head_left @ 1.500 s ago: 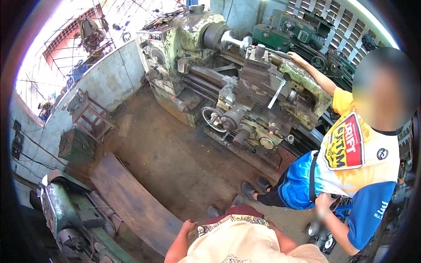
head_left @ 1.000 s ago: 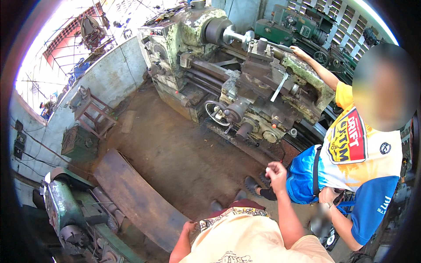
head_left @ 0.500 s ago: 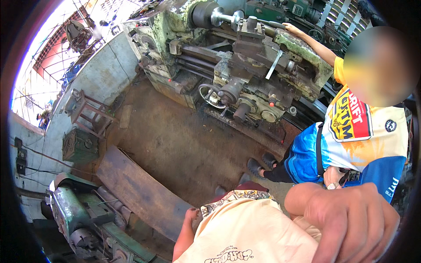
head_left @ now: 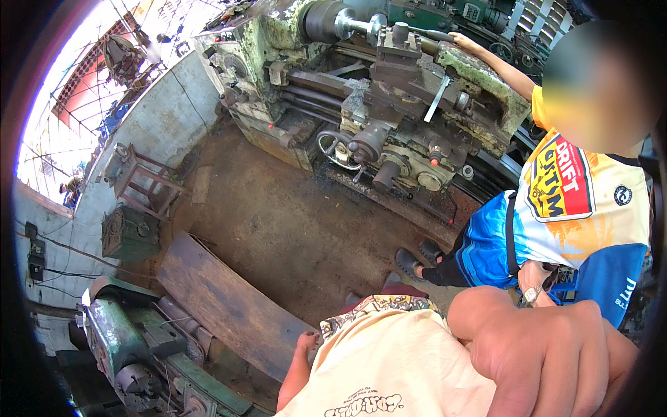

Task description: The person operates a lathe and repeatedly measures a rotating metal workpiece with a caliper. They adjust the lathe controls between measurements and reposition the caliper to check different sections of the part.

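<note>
Raised from waist height over the past second, the right hand [head_left: 545, 347] now stands close to the camera at the lower right; the co-worker [head_left: 583, 201] keeps nearly the same stance.

Largest unit: the worn lathe [head_left: 375, 104], across the floor from the person. Judged by position, the step in hand is standby: neither of the person's hands is at the lathe, and only the co-worker reaches it. If the person is to operate it, the next move calls for lowering the right hand, stepping up, and checking that the co-worker's hand [head_left: 464, 42], placed at the tailstock end, is clear of moving parts.

Next in size, the green machine [head_left: 121, 337] stands at lower left, with a brown panel [head_left: 229, 302] beside it.

Hand pose: the right hand shows its back to the camera, fingers bent downward, partly covering the beige shirt [head_left: 396, 361]. Its palm is hidden; whether it holds anything cannot be told. The left hand [head_left: 307, 342] is low beside the shirt hem, fingers bent; its grip cannot be told either.

Smallest item: the metal piece [head_left: 360, 26] sits at the lathe chuck, near the tool post, well apart from both of the person's hands.
</note>
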{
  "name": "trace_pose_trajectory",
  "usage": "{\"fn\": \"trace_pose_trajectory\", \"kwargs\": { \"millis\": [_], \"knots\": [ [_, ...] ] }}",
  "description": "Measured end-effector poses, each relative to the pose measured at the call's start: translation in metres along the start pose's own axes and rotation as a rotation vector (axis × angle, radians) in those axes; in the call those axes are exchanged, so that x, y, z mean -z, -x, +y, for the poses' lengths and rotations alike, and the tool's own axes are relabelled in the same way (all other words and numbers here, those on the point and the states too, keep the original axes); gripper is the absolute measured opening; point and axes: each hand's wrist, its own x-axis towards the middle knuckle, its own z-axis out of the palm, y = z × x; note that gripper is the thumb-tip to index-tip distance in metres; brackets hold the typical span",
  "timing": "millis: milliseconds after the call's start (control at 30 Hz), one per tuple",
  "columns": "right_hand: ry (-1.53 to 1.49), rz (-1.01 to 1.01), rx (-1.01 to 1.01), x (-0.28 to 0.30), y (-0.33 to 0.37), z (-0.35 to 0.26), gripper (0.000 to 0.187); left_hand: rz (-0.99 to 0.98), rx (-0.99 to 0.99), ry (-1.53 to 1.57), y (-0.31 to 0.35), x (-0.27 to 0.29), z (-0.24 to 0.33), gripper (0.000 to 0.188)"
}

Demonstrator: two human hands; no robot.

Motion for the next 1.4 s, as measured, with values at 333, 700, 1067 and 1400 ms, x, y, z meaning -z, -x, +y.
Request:
{"fn": "trace_pose_trajectory", "kwargs": {
  "millis": [333, 700, 1067, 1400],
  "knots": [
    [0.013, -0.051, 0.032, 0.034, 0.012, 0.024, 0.021, 0.029, -0.028, 0.108, -0.009, -0.001, -0.008, 0.057],
    [1.385, 0.493, -1.148, 0.240, 0.305, 0.122, 0.029, 0.046, 0.008, 0.192, -0.028, -0.014, -0.034, 0.056],
    [1.215, 0.767, -2.087, 0.203, 0.637, 0.094, 0.039, -0.017, 0.164, 0.199, -0.038, -0.014, -0.037, 0.064],
    [1.206, 0.783, -1.976, 0.230, 0.610, 0.087, 0.032, 0.012, -0.040, 0.068, -0.047, -0.025, 0.030, 0.063]
  ]
}}
